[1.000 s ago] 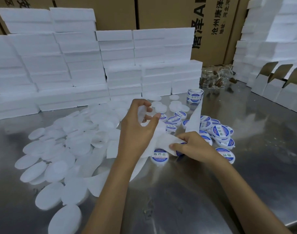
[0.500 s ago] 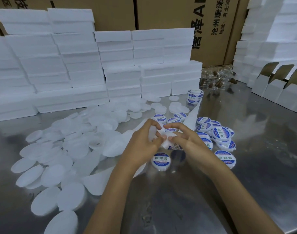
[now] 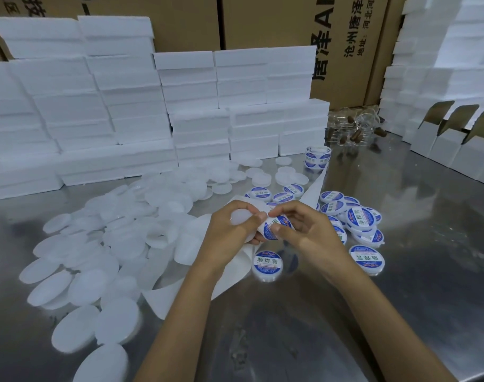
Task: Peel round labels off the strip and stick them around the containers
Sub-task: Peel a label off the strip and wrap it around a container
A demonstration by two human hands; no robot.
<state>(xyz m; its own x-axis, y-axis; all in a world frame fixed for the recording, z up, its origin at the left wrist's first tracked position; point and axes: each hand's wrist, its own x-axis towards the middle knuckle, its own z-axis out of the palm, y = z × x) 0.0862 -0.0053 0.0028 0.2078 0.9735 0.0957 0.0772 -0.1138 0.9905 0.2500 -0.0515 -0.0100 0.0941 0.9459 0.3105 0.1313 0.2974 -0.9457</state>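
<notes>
A: What were the hands doing?

B: The left hand (image 3: 229, 230) was curled around a plain white round container (image 3: 239, 217), thumb on top and fingers underneath; the right hand (image 3: 304, 230) pinched a blue-and-white round label (image 3: 273, 226) between thumb and forefinger, right at that container's edge; the two hands were touching above the middle of the steel table (image 3: 400, 271).

A: And the strip?

B: The white backing strip (image 3: 235, 274) hung from under the left hand and trailed over the table toward the near left; another stretch of it (image 3: 313, 191) rose behind the hands toward the label roll (image 3: 316, 158), which stood farther back, near the foam stacks.

A: Where were the finished ones?

B: One labelled container (image 3: 268, 263) lay just near of the hands; a cluster of labelled containers (image 3: 359, 219) sat to the right, some overlapping; a further one (image 3: 367, 259) lay at the near right of that cluster.

A: And the unlabelled ones?

B: A broad spread of plain white containers (image 3: 97, 257) covered the left side of the table, from far to near; behind them rose stacks of white foam blocks (image 3: 97, 106); brown cartons (image 3: 345, 37) stood behind those; folded white boxes (image 3: 455, 144) with open flaps lined the far right.
</notes>
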